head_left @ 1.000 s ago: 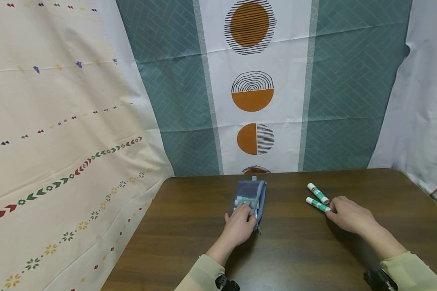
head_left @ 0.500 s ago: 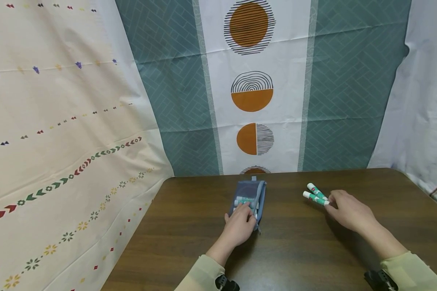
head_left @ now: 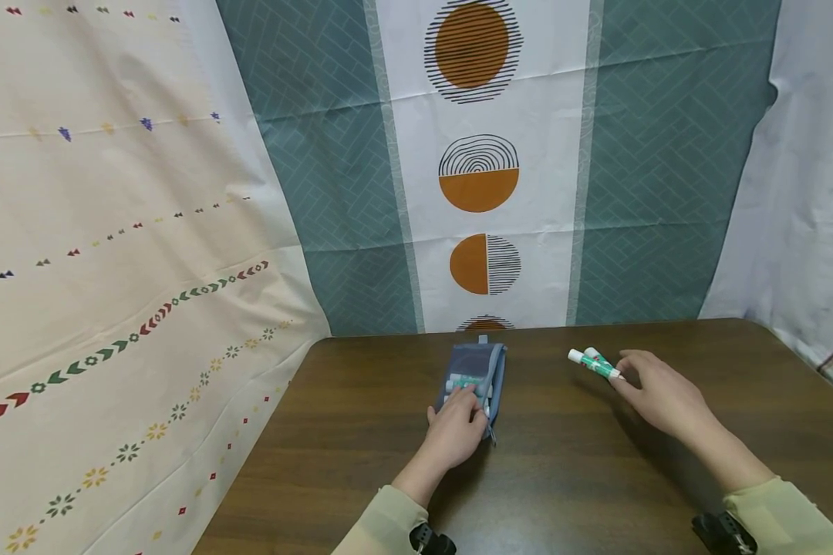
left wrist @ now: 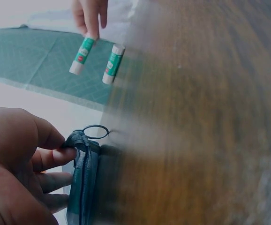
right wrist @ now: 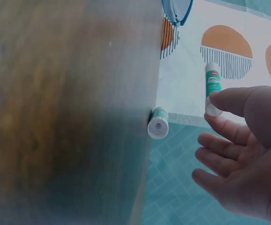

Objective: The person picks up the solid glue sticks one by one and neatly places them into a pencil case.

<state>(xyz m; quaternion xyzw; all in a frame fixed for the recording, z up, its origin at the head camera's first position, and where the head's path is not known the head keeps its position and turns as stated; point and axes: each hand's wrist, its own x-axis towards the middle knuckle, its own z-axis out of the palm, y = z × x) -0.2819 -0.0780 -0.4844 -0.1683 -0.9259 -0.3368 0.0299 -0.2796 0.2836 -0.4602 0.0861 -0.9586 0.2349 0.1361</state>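
Note:
Between thumb and index finger, my right hand [head_left: 659, 389] pinches the white end of a green-and-white glue stick [right wrist: 213, 82]. The stick is raised off the table and points toward the left. A second glue stick [left wrist: 112, 64] lies on the table just behind and below it, partly covered in the head view. My left hand [head_left: 454, 433] holds the near end of a blue zippered pencil case [head_left: 473, 354], thumb and index finger gripping its corner by the zipper in the left wrist view. Through the case's clear side, white and green sticks [head_left: 461, 381] show.
The brown wooden table [head_left: 361, 432] carries the case and the glue sticks. A metal ring [left wrist: 96, 131] hangs at the case's zipper end. Patterned cloths, including a teal-and-white one [head_left: 659, 177], hang behind and at the left.
My right hand has lifted one glue stick from the table and moved it up and to the left, over the other stick. The left hand and the case stay in place.

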